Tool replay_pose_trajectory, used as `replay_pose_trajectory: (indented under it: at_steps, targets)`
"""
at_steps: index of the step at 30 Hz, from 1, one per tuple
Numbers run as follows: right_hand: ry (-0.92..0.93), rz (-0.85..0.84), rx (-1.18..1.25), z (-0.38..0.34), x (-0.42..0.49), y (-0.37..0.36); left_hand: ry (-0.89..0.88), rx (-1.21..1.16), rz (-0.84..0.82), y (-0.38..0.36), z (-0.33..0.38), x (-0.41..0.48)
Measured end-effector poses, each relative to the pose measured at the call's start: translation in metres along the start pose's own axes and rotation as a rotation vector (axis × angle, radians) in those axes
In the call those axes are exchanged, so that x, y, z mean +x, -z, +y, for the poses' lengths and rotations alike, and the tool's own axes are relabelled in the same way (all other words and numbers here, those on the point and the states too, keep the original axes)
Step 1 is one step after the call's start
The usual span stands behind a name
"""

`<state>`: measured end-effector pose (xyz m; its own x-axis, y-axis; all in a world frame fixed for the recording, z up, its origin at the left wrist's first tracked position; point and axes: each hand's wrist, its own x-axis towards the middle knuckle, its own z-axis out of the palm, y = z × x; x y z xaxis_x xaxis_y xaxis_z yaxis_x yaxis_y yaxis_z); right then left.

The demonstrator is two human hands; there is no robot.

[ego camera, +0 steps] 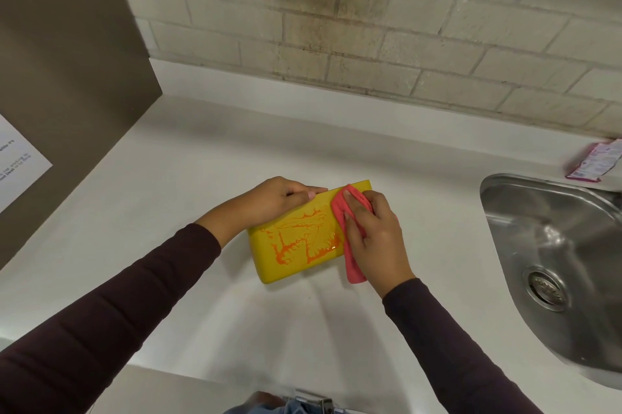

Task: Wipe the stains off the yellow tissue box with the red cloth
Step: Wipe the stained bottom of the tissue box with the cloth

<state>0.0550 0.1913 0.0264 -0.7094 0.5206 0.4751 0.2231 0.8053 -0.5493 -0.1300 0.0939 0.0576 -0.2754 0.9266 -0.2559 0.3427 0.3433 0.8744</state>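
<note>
The box (269, 258) is lying flat on the tabletop (161, 211), and its top is carrying wet-looking orange stains (286, 247). I am judging the main risk to be smearing. If I am dragging the cloth (340, 208) too flat, it could be spreading the mess wider or pushing it over the near edge onto the tabletop. The box could also be skidding if my bracing is too light. My left hand (269, 203) is gripping the box's far-left edge, fingers curled over it. My right hand (373, 235) is holding the folded cloth and pressing it on the box's right end. The stains are lying between my two hands.
</note>
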Motion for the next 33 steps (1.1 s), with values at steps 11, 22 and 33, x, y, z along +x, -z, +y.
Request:
replay_pose_trajectory:
  at_steps: [11,22,33]
  targets:
    - [0.169,-0.155,-0.096,0.011,-0.017,0.018,0.054,-0.095,-0.053,0.003,0.0,-0.001]
    - [0.087,-0.068,-0.009,-0.014,-0.013,-0.004,0.068,-0.145,-0.015,-0.001,0.0,0.0]
    - [0.027,-0.009,-0.021,-0.007,-0.012,0.002,0.061,-0.138,-0.008,-0.004,0.001,-0.003]
